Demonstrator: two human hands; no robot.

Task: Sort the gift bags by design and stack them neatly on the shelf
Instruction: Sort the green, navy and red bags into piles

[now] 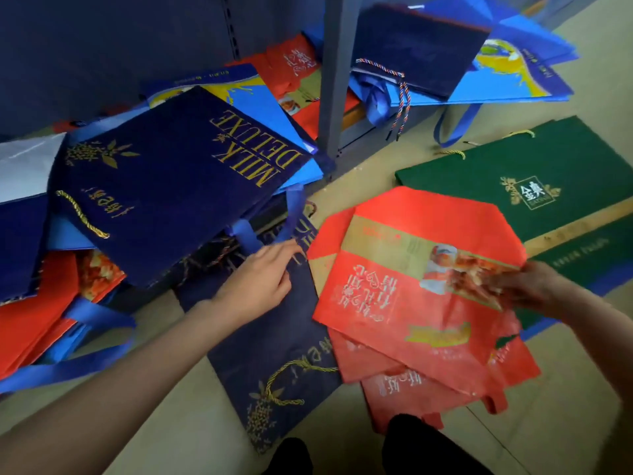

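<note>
My right hand (527, 286) grips the right edge of a red gift bag (394, 289) with white script and a food picture; the bag is lifted over two more red bags (404, 382) on the floor. My left hand (260, 282) rests with relaxed fingers on a navy bag (274, 354) with gold cord that lies flat on the floor. A navy "MILK DELUXE" bag (164, 186) lies on top of the pile on the low shelf. A dark green bag (548, 186) lies on the floor at the right.
The low shelf (329, 80) holds a mixed heap of bright blue bags (274, 108), red bags (34, 313) and navy bags (421, 49), split by a grey upright post. Blue ribbon handles (78, 365) trail onto the beige floor (171, 423). My dark shoes (411, 440) show at the bottom edge.
</note>
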